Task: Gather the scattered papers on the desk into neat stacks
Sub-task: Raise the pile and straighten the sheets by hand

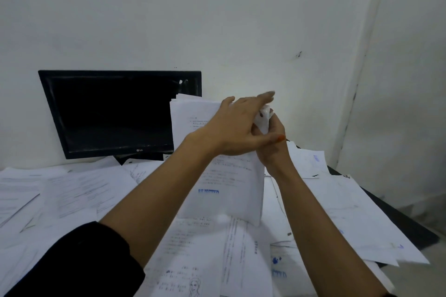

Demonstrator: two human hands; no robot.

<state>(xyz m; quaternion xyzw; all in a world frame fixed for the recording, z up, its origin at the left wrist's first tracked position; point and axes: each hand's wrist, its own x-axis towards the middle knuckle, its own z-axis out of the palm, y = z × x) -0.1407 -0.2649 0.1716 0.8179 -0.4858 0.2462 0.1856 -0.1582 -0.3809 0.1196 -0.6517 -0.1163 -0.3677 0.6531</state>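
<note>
Fingers (263,97) of left hand (231,125) straight, laid over upright stack (217,183); right hand (271,149) grips its right edge, mid-tabletop. Loose papers (67,190) all around. Advisable: tap bottom edge square, then lay flat.

White papers (72,190), blue stamp (208,191); black monitor (115,113).

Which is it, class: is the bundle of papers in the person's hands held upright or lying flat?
Upright. The bundle of papers stands on its lower edge above the desk's loose sheets, its top before the monitor.
</note>
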